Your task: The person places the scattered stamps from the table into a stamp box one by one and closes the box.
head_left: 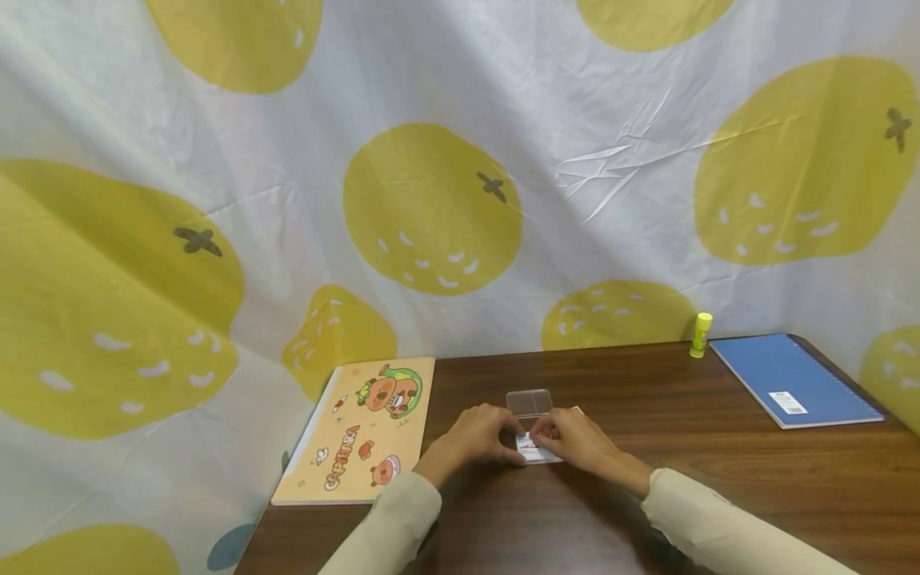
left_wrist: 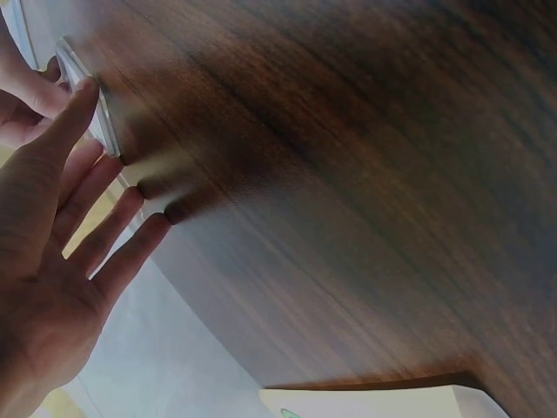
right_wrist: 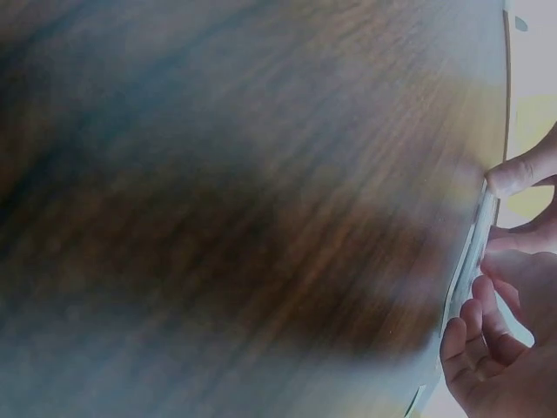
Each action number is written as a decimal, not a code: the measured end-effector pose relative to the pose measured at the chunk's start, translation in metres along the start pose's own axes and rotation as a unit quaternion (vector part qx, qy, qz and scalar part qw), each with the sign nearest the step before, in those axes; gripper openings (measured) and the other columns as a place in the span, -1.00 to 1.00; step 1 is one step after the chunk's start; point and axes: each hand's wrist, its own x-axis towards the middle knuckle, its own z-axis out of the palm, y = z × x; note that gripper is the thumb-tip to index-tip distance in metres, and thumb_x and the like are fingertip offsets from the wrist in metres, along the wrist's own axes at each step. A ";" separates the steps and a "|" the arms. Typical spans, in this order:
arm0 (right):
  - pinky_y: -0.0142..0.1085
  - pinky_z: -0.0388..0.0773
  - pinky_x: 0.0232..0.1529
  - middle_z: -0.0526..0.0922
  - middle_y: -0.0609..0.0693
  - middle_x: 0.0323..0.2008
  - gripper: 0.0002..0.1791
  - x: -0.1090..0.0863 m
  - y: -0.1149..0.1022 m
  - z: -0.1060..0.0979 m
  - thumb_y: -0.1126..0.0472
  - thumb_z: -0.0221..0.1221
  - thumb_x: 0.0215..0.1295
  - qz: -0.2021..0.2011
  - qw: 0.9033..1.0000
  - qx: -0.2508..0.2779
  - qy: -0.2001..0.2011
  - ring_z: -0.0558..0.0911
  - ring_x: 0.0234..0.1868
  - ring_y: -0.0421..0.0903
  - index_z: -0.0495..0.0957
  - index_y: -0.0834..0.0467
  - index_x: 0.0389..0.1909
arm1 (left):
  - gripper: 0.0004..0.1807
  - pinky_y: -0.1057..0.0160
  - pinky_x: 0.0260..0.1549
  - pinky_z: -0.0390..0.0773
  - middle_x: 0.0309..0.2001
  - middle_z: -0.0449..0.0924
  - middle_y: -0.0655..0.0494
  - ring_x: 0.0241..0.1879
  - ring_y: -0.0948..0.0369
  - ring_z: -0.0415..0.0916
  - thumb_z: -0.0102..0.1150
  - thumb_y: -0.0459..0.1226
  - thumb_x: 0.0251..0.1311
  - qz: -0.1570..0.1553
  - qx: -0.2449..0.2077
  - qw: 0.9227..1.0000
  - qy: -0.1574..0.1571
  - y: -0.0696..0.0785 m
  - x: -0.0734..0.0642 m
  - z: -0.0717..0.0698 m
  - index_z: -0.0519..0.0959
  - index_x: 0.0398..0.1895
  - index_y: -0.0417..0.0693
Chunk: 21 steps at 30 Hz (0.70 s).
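A flat, clear plastic case (left_wrist: 104,131) lies low over the dark table in front of me, with its see-through lid (head_left: 529,402) raised on the far side. A small white card (head_left: 530,452) with dark and red print shows in the case. My left hand (head_left: 483,434) holds the case's left side between thumb and forefinger, its other fingers spread beside it. Over the card, my right hand (head_left: 578,441) has thumb and forefinger drawn together in a pinch, the other fingers curled. The right hand hides part of the card and the case's right side.
To the left lies a yellow capybara notebook (head_left: 359,439). A blue spiral notebook (head_left: 791,375) and a yellow-green glue stick (head_left: 700,335) are at the back right. Behind the wooden table (head_left: 546,527) hangs a fruit-print curtain (head_left: 446,319).
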 end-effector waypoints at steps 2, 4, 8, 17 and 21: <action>-0.40 0.45 -0.43 0.59 -0.24 -0.50 -0.92 0.000 0.000 0.000 0.21 0.36 0.34 0.004 1.000 -0.005 -0.002 0.48 -0.47 -0.38 0.75 0.14 -0.33 | -0.51 0.24 -0.09 0.58 -0.08 0.76 0.32 -0.13 0.30 0.61 0.59 0.15 -0.01 -0.001 -0.001 1.000 0.000 0.000 0.000 0.000 0.79 -0.05 0.17; -0.40 0.45 -0.43 0.58 -0.23 -0.50 -0.90 0.000 0.001 -0.001 0.20 0.35 0.35 0.004 1.000 -0.007 -0.002 0.48 -0.46 -0.37 0.75 0.14 -0.32 | -0.52 0.24 -0.09 0.57 -0.08 0.77 0.31 -0.13 0.29 0.60 0.58 0.14 0.00 0.000 -0.004 1.000 0.000 -0.001 0.000 0.001 0.79 -0.05 0.16; -0.40 0.48 -0.41 0.60 -0.22 -0.47 -0.92 0.001 0.001 -0.004 0.23 0.36 0.34 0.003 1.000 -0.004 -0.002 0.50 -0.44 -0.35 0.76 0.16 -0.30 | -0.53 0.26 -0.12 0.56 -0.12 0.77 0.30 -0.19 0.32 0.58 0.59 0.13 0.00 0.002 -0.012 1.000 0.002 -0.001 0.000 0.001 0.79 -0.06 0.13; -0.41 0.50 -0.39 0.62 -0.22 -0.46 -0.94 0.001 0.010 -0.015 0.34 0.37 0.28 -0.005 1.000 -0.006 -0.002 0.52 -0.43 -0.37 0.75 0.13 -0.28 | -0.52 0.25 -0.10 0.56 -0.10 0.76 0.28 -0.18 0.32 0.56 0.59 0.14 0.00 -0.007 -0.018 1.000 0.000 -0.001 0.001 0.001 0.79 -0.06 0.15; -0.41 0.50 -0.40 0.62 -0.20 -0.46 -0.94 0.000 0.013 -0.020 0.35 0.37 0.27 -0.009 1.000 -0.006 0.002 0.51 -0.44 -0.37 0.75 0.14 -0.29 | -0.51 0.26 -0.07 0.56 -0.08 0.76 0.28 -0.16 0.32 0.57 0.59 0.13 0.00 -0.009 -0.021 1.000 -0.005 0.000 0.000 -0.001 0.78 -0.04 0.14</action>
